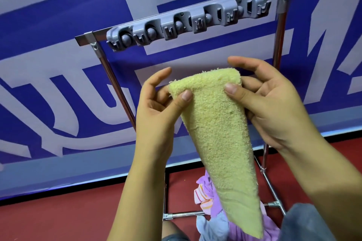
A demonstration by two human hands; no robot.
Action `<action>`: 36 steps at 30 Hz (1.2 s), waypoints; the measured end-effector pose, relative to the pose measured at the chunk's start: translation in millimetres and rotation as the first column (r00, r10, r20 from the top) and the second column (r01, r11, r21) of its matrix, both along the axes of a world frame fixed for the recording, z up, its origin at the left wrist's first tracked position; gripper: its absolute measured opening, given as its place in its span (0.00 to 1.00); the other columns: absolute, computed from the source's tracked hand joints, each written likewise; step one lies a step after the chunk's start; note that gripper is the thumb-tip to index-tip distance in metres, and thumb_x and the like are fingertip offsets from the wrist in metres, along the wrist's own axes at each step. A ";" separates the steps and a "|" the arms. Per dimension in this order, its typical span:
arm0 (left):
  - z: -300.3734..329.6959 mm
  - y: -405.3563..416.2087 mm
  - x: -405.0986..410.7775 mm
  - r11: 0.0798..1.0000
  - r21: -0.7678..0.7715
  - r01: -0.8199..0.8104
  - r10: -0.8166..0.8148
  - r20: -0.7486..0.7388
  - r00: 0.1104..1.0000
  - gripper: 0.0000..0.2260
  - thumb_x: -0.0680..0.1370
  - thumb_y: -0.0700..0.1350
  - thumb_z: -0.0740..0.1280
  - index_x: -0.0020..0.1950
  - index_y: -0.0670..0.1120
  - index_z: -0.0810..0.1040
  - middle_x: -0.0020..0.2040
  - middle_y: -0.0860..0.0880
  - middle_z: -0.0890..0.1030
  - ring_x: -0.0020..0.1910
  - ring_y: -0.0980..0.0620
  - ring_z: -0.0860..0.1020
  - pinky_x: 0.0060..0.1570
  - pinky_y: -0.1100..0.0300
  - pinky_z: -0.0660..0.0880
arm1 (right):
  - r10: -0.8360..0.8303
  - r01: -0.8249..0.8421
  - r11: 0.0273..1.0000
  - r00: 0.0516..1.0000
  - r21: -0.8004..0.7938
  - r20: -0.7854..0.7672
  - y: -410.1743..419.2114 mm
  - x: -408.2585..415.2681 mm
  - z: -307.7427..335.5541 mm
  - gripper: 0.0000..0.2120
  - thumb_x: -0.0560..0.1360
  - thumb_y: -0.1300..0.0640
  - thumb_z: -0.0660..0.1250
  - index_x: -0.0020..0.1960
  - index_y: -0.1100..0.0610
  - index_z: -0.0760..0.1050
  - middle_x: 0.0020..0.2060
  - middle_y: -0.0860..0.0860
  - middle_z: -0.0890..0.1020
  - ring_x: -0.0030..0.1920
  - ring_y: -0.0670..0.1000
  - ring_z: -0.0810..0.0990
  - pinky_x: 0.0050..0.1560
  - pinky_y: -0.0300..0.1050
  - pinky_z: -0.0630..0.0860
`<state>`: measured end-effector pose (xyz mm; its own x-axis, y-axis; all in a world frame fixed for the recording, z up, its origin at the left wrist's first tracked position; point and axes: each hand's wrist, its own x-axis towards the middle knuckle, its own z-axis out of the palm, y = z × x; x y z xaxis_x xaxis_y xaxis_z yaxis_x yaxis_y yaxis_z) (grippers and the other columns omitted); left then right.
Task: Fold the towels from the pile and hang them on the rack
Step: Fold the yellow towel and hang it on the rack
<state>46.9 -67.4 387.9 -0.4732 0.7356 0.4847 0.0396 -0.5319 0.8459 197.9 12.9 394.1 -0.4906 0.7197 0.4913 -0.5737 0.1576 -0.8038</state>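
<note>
The left hand (156,101) and right hand (268,103) pinch the top corners of a folded pale-yellow terry towel (213,133), held below the grey plastic clip rack (188,23). With only thumb pinches, the fold may slip open and drop onto the pile of pastel cloths (211,207).

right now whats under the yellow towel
Under the yellow towel lies a pile of purple, striped and blue cloths on the red floor. The towel's tip covers part of it.
</note>
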 end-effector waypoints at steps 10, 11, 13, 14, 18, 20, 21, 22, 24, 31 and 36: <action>12.5 -2.5 -12.9 1.000 -0.006 -0.028 0.028 -0.052 0.998 0.21 0.68 0.39 0.70 0.60 0.48 0.72 0.33 0.55 0.81 0.39 0.57 0.80 0.42 0.62 0.76 | -0.536 0.179 0.668 0.789 0.722 0.300 15.0 -10.3 23.8 0.19 0.71 0.51 0.69 0.60 0.42 0.70 0.56 0.36 0.72 0.60 0.35 0.71 0.62 0.31 0.68; 14.7 -3.0 -17.2 0.999 -0.012 -0.035 0.034 -0.051 0.998 0.21 0.68 0.39 0.70 0.60 0.48 0.72 0.34 0.55 0.81 0.40 0.56 0.80 0.41 0.62 0.76 | -0.485 0.082 0.668 0.802 0.740 0.349 16.0 -12.9 32.4 0.18 0.72 0.52 0.70 0.59 0.43 0.70 0.56 0.37 0.75 0.60 0.34 0.72 0.60 0.31 0.68; 20.0 -3.7 -25.7 0.999 -0.027 -0.047 0.046 -0.051 0.998 0.21 0.69 0.38 0.70 0.61 0.49 0.72 0.35 0.54 0.81 0.40 0.55 0.80 0.41 0.61 0.76 | -0.427 -0.086 0.632 0.791 0.770 0.439 18.4 -21.9 48.2 0.15 0.72 0.55 0.69 0.56 0.47 0.70 0.52 0.42 0.79 0.55 0.39 0.76 0.57 0.37 0.72; 22.4 -3.9 -30.4 0.998 -0.036 -0.056 0.054 -0.046 0.997 0.21 0.71 0.37 0.70 0.62 0.48 0.72 0.35 0.54 0.81 0.40 0.55 0.79 0.42 0.60 0.76 | -0.436 -0.143 0.587 0.774 0.797 0.460 20.6 -28.0 55.7 0.14 0.72 0.55 0.69 0.55 0.48 0.70 0.50 0.44 0.79 0.53 0.41 0.77 0.56 0.42 0.73; 32.8 -3.8 -52.6 0.994 -0.051 -0.097 0.096 -0.019 0.995 0.20 0.74 0.34 0.68 0.63 0.48 0.72 0.37 0.52 0.82 0.44 0.51 0.80 0.46 0.56 0.77 | -0.423 -0.365 0.460 0.711 0.809 0.561 27.4 -58.4 87.4 0.13 0.72 0.57 0.68 0.52 0.46 0.68 0.47 0.45 0.76 0.48 0.44 0.76 0.50 0.41 0.72; 38.8 -4.2 -64.8 0.991 -0.053 -0.119 0.118 -0.018 0.993 0.20 0.74 0.34 0.67 0.63 0.49 0.72 0.39 0.50 0.83 0.46 0.49 0.81 0.47 0.55 0.77 | -0.405 -0.478 0.421 0.661 0.770 0.632 28.1 -73.8 102.7 0.12 0.73 0.58 0.67 0.51 0.45 0.70 0.46 0.41 0.75 0.44 0.37 0.75 0.44 0.31 0.70; 42.1 -4.1 -71.2 0.989 -0.059 -0.133 0.132 -0.027 0.991 0.20 0.75 0.34 0.67 0.64 0.49 0.72 0.41 0.49 0.83 0.48 0.47 0.81 0.49 0.52 0.77 | -0.393 -0.527 0.411 0.635 0.744 0.666 27.9 -81.5 109.9 0.11 0.73 0.59 0.67 0.51 0.44 0.72 0.45 0.38 0.75 0.42 0.33 0.74 0.42 0.28 0.68; 46.0 -4.1 -77.1 0.987 -0.066 -0.149 0.146 -0.041 0.988 0.20 0.75 0.35 0.68 0.64 0.49 0.71 0.42 0.48 0.83 0.49 0.47 0.81 0.51 0.51 0.77 | -0.379 -0.565 0.407 0.611 0.718 0.695 27.7 -89.3 116.5 0.11 0.74 0.59 0.66 0.50 0.44 0.73 0.43 0.37 0.76 0.40 0.30 0.73 0.41 0.26 0.67; 54.6 -2.9 -89.8 0.982 -0.071 -0.177 0.172 -0.068 0.983 0.20 0.75 0.36 0.68 0.65 0.50 0.71 0.44 0.46 0.82 0.49 0.47 0.81 0.51 0.51 0.78 | -0.354 -0.602 0.436 0.568 0.669 0.743 28.3 -105.9 127.4 0.11 0.74 0.60 0.66 0.47 0.44 0.77 0.38 0.38 0.77 0.36 0.34 0.73 0.37 0.26 0.68; 85.8 9.6 -133.4 0.903 -0.119 -0.413 0.397 -0.135 0.908 0.17 0.76 0.45 0.70 0.64 0.52 0.72 0.46 0.55 0.82 0.47 0.58 0.81 0.37 0.66 0.76 | -0.157 -0.494 0.730 0.551 0.472 0.820 30.3 -160.2 162.0 0.11 0.74 0.65 0.63 0.45 0.52 0.81 0.42 0.50 0.76 0.40 0.47 0.76 0.40 0.40 0.79; 98.5 13.9 -146.3 0.787 -0.084 -0.611 0.604 -0.099 0.791 0.08 0.79 0.46 0.65 0.57 0.51 0.73 0.51 0.54 0.79 0.48 0.58 0.78 0.36 0.68 0.73 | -0.041 -0.363 0.870 0.620 0.333 0.783 36.1 -199.1 185.3 0.07 0.75 0.64 0.63 0.47 0.60 0.81 0.37 0.52 0.78 0.37 0.48 0.78 0.44 0.43 0.79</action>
